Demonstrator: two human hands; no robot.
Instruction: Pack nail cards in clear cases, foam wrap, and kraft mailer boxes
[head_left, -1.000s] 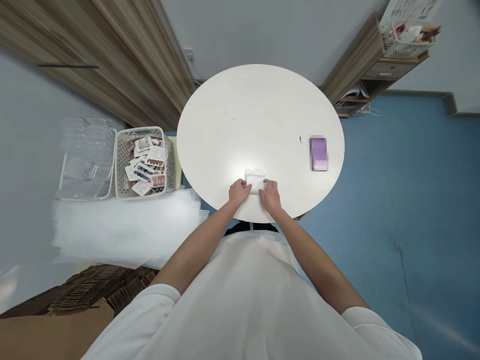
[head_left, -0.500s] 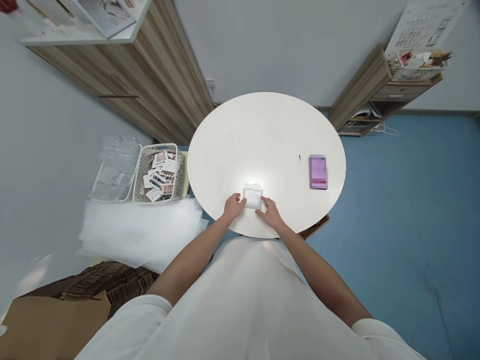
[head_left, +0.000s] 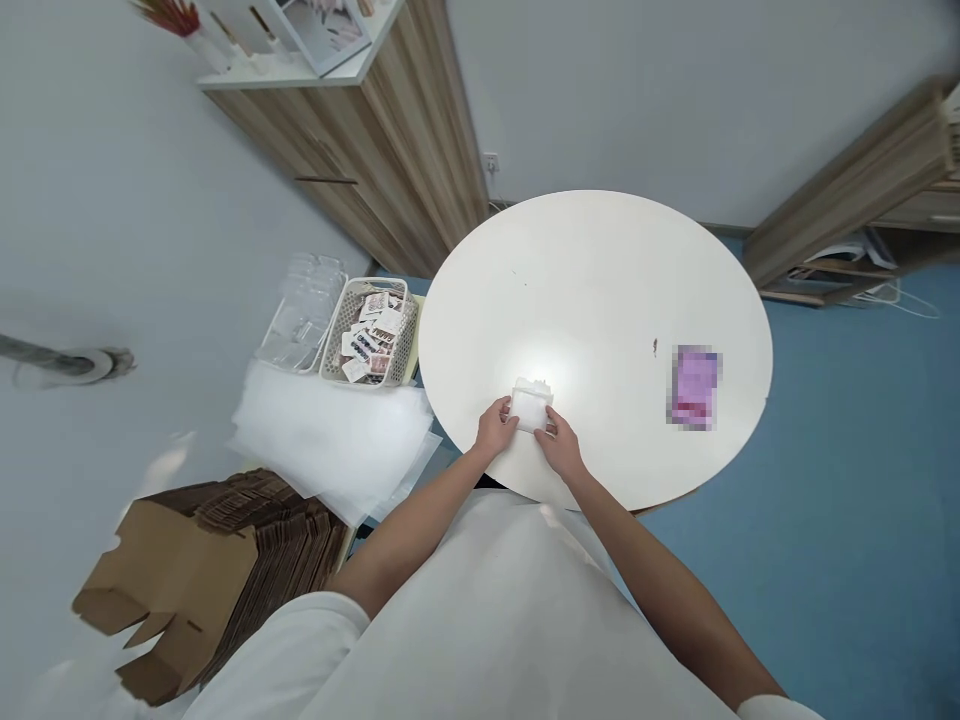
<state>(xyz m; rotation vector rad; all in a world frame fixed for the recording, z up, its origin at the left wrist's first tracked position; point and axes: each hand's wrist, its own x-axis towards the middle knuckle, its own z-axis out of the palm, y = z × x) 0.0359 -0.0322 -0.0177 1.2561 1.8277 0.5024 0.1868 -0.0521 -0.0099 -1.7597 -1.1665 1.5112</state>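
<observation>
A small white packet [head_left: 531, 407], squarish with a ragged top edge, is at the near side of the white oval table [head_left: 600, 270]. It looks like something wrapped in thin white foam or plastic; its contents are hidden. My left hand [head_left: 496, 428] grips its left edge, the thumb on the near corner. On the opposite edge, my right hand [head_left: 560, 443] has its fingers and thumb closed on the packet. Whether the packet rests on the table or is slightly raised, I cannot tell.
A blurred pink-purple rectangle [head_left: 694, 388] lies on the table's right. To the left stand a basket of small printed cards [head_left: 367, 340], clear plastic trays [head_left: 304, 310], a stack of white sheets [head_left: 330, 430] and folded brown cartons [head_left: 187, 560]. A wooden cabinet [head_left: 360, 170] stands behind.
The view has swung left, so the table and hands appear further right and more cartons show. My fingers have drawn in closer against the packet's sides.
</observation>
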